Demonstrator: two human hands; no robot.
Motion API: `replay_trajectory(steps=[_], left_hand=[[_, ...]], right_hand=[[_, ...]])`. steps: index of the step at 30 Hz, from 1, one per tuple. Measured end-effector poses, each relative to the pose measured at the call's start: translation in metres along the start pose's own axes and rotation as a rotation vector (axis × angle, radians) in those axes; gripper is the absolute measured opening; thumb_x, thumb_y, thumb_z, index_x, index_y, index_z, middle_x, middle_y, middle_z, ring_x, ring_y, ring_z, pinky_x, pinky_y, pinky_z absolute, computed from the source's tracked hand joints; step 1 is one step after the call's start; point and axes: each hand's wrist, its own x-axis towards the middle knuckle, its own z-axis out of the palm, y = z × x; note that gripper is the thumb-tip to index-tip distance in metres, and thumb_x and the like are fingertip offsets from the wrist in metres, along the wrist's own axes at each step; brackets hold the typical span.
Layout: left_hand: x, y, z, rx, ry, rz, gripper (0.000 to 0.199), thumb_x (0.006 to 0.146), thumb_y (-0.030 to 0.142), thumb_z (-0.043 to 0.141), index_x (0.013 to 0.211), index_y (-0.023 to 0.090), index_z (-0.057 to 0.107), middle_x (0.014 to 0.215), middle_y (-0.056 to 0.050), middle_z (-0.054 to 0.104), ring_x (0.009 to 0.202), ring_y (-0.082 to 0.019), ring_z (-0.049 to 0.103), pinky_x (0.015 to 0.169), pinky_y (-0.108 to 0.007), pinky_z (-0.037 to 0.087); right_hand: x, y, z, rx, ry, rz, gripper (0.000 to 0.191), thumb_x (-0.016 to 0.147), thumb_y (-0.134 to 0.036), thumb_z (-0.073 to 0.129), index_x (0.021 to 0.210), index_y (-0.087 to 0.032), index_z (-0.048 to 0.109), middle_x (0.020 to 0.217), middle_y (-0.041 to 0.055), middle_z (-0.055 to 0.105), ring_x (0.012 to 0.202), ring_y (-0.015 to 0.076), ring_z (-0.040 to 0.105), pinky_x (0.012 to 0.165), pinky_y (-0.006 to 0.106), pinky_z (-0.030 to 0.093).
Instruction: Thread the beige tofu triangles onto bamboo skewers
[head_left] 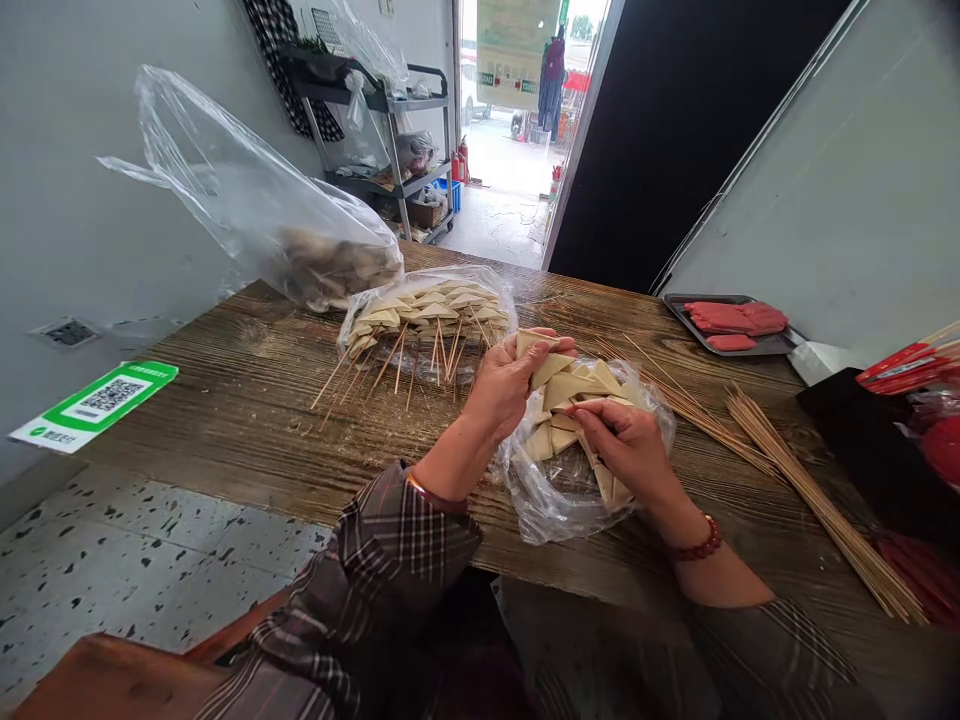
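My left hand (pixel 507 385) is closed on a folded tan triangle of what looks like tofu skin (pixel 534 343), thumb on top and fingers behind. My right hand (pixel 630 440) pinches thumb and forefinger together over a pile of similar tofu triangles (pixel 564 388). Something thin may sit in that pinch, but it is too small to make out. The pile rests on an opened clear plastic bag (pixel 547 510). Left of my hands, tofu triangles on skewers (pixel 435 310) lie stacked on another plastic bag, their sticks pointing towards me.
Loose bamboo skewers (pixel 817 490) lie to the right on the wooden table (pixel 247 420). A dark tray (pixel 739 345) of pinkish-red food sits at the far right. A tall plastic bag (pixel 300 230) stands at the back left. A green QR card (pixel 97 400) lies at the left edge.
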Motion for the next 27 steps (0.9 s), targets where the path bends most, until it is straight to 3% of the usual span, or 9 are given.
replay_trajectory(steps=[13, 20, 27], left_hand=[[-0.0018, -0.0051, 0.0026, 0.001, -0.016, -0.021, 0.033, 0.075, 0.027, 0.080, 0.099, 0.013, 0.062, 0.094, -0.009, 0.075, 0.083, -0.018, 0.071, 0.079, -0.031, 0.056], [-0.0027, -0.0060, 0.0029, -0.014, -0.027, -0.068, 0.024, 0.081, 0.022, 0.073, 0.101, 0.012, 0.062, 0.093, -0.009, 0.075, 0.084, -0.018, 0.071, 0.080, -0.031, 0.056], [0.0006, 0.0028, 0.0005, -0.039, 0.050, -0.108, 0.017, 0.087, 0.019, 0.066, 0.101, 0.011, 0.060, 0.096, -0.012, 0.075, 0.084, -0.019, 0.072, 0.085, -0.033, 0.054]], right_hand=[[-0.0005, -0.0023, 0.0005, 0.008, -0.006, 0.041, 0.026, 0.090, -0.035, 0.058, 0.088, -0.017, 0.076, 0.054, -0.0018, 0.059, 0.054, 0.0132, 0.056, 0.056, 0.026, 0.043], [0.0012, 0.0011, -0.0018, 0.001, -0.032, 0.040, 0.029, 0.091, -0.037, 0.057, 0.075, -0.018, 0.071, 0.052, -0.0028, 0.055, 0.050, 0.0108, 0.048, 0.053, 0.024, 0.040], [0.0019, 0.0046, -0.0070, 0.025, -0.068, 0.058, 0.026, 0.090, -0.036, 0.059, 0.097, -0.018, 0.077, 0.073, 0.0027, 0.071, 0.059, 0.0125, 0.058, 0.056, 0.025, 0.044]])
